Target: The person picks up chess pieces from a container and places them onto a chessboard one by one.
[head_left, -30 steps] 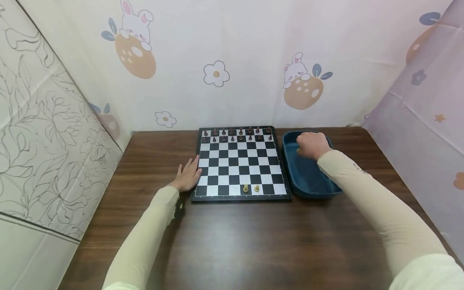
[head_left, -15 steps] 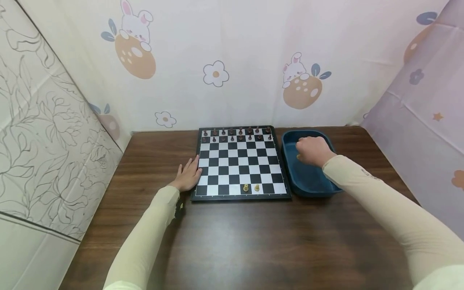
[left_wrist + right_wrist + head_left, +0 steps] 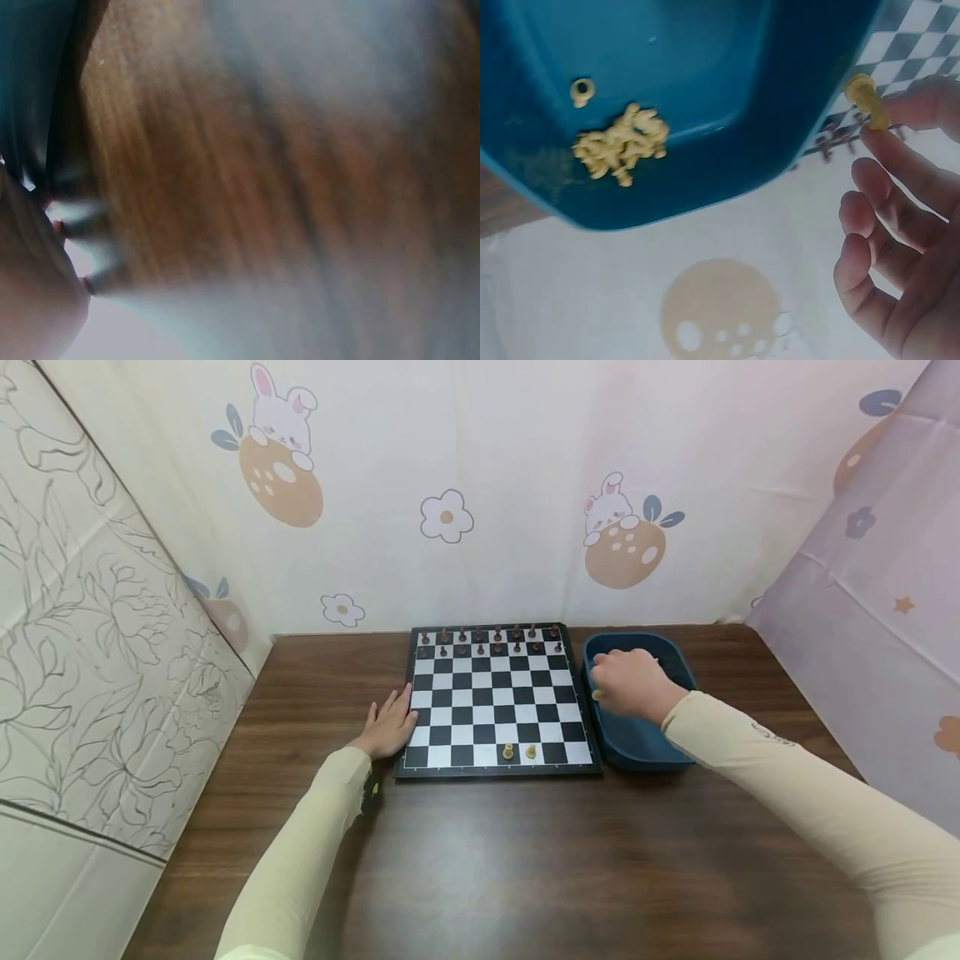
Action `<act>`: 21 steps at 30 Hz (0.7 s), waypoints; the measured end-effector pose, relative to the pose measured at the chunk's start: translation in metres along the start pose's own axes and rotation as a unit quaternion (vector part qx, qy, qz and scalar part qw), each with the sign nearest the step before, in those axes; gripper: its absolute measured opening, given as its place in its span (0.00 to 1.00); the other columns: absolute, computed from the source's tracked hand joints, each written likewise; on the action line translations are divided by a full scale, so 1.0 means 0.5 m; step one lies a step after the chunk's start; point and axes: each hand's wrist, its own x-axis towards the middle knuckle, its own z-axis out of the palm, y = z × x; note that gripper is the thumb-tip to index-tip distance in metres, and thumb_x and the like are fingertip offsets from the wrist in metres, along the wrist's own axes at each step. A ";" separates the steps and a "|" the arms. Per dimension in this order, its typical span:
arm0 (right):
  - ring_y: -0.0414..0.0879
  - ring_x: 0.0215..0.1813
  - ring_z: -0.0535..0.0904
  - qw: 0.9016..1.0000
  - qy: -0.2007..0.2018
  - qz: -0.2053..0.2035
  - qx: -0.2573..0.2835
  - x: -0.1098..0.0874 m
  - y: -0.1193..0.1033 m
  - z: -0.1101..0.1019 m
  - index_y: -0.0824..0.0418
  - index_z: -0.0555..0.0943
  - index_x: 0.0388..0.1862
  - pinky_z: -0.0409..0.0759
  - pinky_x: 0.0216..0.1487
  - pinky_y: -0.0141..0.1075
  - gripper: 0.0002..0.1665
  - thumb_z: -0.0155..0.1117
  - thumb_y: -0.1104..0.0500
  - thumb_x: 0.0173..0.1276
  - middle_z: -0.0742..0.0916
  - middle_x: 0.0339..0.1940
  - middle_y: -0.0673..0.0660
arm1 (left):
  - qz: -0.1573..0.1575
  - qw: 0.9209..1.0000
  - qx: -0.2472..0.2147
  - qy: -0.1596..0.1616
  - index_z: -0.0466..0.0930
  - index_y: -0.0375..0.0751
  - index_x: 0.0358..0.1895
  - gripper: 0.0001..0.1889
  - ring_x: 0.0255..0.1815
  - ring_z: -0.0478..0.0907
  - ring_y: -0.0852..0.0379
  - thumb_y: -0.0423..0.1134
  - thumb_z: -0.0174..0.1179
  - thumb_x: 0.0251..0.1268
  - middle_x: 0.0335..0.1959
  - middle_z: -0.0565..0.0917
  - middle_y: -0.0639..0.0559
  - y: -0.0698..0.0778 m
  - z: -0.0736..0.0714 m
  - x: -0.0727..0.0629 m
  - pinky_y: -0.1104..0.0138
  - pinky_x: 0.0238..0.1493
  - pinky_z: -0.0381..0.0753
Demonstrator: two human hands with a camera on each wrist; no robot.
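My right hand [image 3: 633, 683] is over the left part of a blue tray [image 3: 637, 760]. Thumb and index finger pinch a small yellow chess piece [image 3: 866, 100], plain in the right wrist view, the other fingers loosely bent. My left hand [image 3: 386, 724] lies with fingers straight against the left edge of a black-and-white chessboard [image 3: 483, 697]; the left wrist view shows only part of that hand [image 3: 34, 277]. Dark red chess pieces [image 3: 480, 634] fill two rows at the board's far side. Two yellow pieces stand on the near row, one a rook-like piece [image 3: 508, 751], the other a smaller piece [image 3: 531, 751].
Inside the tray, several yellow pieces [image 3: 622, 142] lie heaped, with one loose piece [image 3: 582, 91] apart. Board and tray stand side by side on a brown wooden table [image 3: 480, 860]. A printed curtain [image 3: 517, 460] hangs right behind them.
The right hand has shifted left within the tray area and slightly nearer, still pinching the yellow piece. The left hand and the pieces on the board keep their places.
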 end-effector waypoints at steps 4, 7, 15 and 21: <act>0.47 0.22 0.70 0.999 0.001 -0.026 -0.020 0.003 -0.031 0.002 0.59 0.82 0.22 0.73 0.19 0.38 0.07 0.72 0.58 0.53 0.80 0.25 0.55 | 0.002 1.000 -0.002 0.001 0.33 0.39 0.76 0.32 0.77 0.35 0.46 0.48 0.30 0.77 0.78 0.40 0.46 0.001 0.000 0.000 0.45 0.69 0.27; 0.47 0.23 0.72 0.999 -0.003 -0.041 -0.030 0.006 -0.053 0.006 0.57 0.82 0.22 0.74 0.20 0.38 0.08 0.72 0.57 0.52 0.82 0.27 0.55 | 0.002 1.000 -0.002 0.002 0.33 0.38 0.76 0.32 0.77 0.35 0.45 0.47 0.31 0.77 0.78 0.41 0.45 0.001 0.000 0.000 0.44 0.69 0.27; 0.47 0.24 0.74 0.996 0.008 -0.080 -0.031 0.007 -0.101 0.033 0.59 0.84 0.23 0.72 0.18 0.37 0.06 0.71 0.58 0.52 0.81 0.24 0.55 | 0.002 1.000 -0.002 0.004 0.33 0.38 0.76 0.32 0.77 0.35 0.45 0.47 0.31 0.77 0.77 0.41 0.45 0.002 0.000 -0.003 0.44 0.69 0.28; 0.48 0.25 0.75 0.994 0.014 -0.105 -0.026 0.002 -0.125 0.040 0.59 0.85 0.25 0.74 0.19 0.37 0.06 0.71 0.57 0.54 0.83 0.26 0.55 | -0.001 1.000 0.004 0.003 0.33 0.38 0.76 0.32 0.77 0.35 0.45 0.48 0.31 0.77 0.78 0.41 0.45 0.002 -0.002 -0.002 0.44 0.69 0.28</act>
